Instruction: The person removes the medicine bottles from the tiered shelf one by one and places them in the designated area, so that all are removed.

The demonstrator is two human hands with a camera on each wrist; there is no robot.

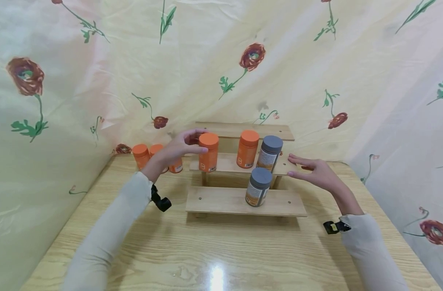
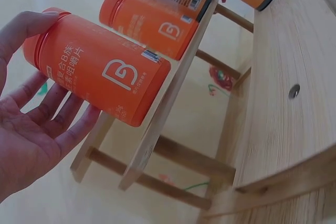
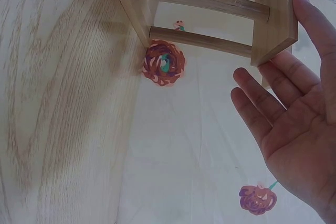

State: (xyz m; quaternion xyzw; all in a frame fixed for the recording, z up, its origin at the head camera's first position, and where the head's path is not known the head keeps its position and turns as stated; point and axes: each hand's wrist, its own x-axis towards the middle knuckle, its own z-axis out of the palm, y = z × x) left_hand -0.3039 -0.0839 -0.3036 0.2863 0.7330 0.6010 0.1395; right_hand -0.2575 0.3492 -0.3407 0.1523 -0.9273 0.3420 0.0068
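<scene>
Left hand (image 1: 178, 148) at frame centre-left, fingers spread and loosely curved around the orange bottle (image 1: 208, 152); thumb on the lid, can't tell if the fingers actually touch. Bottle stands upright on the middle step of the wooden rack (image 1: 243, 201), long axis vertical, lid up. Right hand (image 1: 316, 171) at centre-right, fingers straight and apart, just beside the rack's end, holding nothing. Second orange bottle (image 1: 248, 148) and two grey-lidded bottles (image 1: 269, 153) stand to the right.

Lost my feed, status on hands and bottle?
Left hand open, fingers against orange bottle on middle shelf. Right hand open, at shelf end. Nothing blocking.
</scene>
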